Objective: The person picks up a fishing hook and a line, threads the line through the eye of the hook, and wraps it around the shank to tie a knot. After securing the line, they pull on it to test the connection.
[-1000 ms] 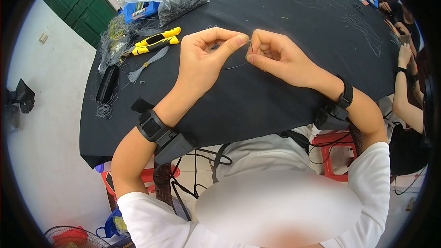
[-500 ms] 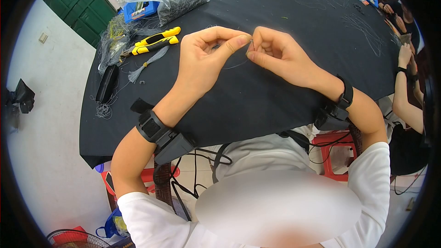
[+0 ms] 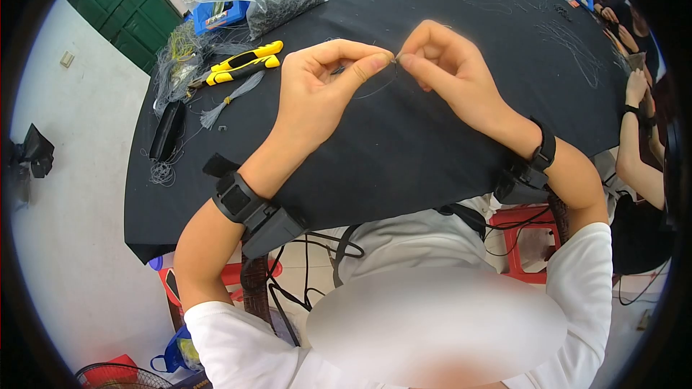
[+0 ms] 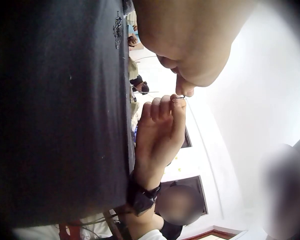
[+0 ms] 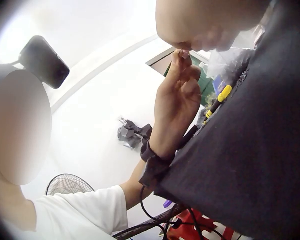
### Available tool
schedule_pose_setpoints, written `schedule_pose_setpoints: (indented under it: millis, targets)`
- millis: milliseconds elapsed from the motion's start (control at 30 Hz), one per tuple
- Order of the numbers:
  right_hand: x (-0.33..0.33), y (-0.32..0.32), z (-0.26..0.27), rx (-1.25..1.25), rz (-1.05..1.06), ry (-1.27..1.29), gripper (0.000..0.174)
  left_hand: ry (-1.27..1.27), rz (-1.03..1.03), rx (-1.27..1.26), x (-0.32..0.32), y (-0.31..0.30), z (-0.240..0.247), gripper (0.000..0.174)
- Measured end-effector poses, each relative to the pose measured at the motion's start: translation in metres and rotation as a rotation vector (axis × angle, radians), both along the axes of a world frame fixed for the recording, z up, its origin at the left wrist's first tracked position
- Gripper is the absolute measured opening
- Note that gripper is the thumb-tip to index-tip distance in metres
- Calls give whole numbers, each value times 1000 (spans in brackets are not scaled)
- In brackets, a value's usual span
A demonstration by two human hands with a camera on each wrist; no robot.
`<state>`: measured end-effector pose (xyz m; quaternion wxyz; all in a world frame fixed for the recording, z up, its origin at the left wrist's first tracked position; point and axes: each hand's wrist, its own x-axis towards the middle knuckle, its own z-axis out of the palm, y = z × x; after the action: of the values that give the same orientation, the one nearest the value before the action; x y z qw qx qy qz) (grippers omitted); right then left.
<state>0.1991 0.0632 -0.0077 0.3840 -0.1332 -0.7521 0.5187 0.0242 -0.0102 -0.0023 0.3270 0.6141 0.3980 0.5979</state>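
Note:
My left hand (image 3: 313,94) pinches a tiny dark metal piece (image 4: 180,97) between thumb and index fingertip, above the black-covered table. My right hand (image 3: 461,83) meets it tip to tip, its thumb and index finger pinching at the same small piece and the thin line on it. A thin line (image 3: 378,91) curves down below the fingertips in the head view. The piece is mostly hidden by the fingertips, and its exact kind cannot be told. In the right wrist view, the left hand (image 5: 177,102) shows its thumb pressed to the index finger.
Yellow-and-black pliers (image 3: 245,63) lie left of my left hand, by a tied bundle of line (image 3: 231,101) and a black tubular object (image 3: 168,132). Behind are a bag of small dark pieces (image 3: 288,11) and a blue box (image 3: 220,16). Another person's arms (image 3: 638,130) are at the right.
My right hand has risen and turned, its thumb and index fingertips moving up to my left fingertips and its other fingers loosening. The left hand stays almost still.

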Motion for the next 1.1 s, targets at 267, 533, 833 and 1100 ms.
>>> schedule_pose_setpoints:
  millis: [267,533,833,1100]
  targets:
    - [2,-6,4,19,98,-18,9,6,72,7,-2,3,-3,13]
    - [0,-9,7,-113,119,-191,12,15,62,-24,-1,-1,1,15]
    - [2,2,4,-83,-62,-92,16,-41,15,-105,0,-3,4,14]
    - [5,-6,11,-61,67,-63,13,26,90,-60,-3,1,-4,17]
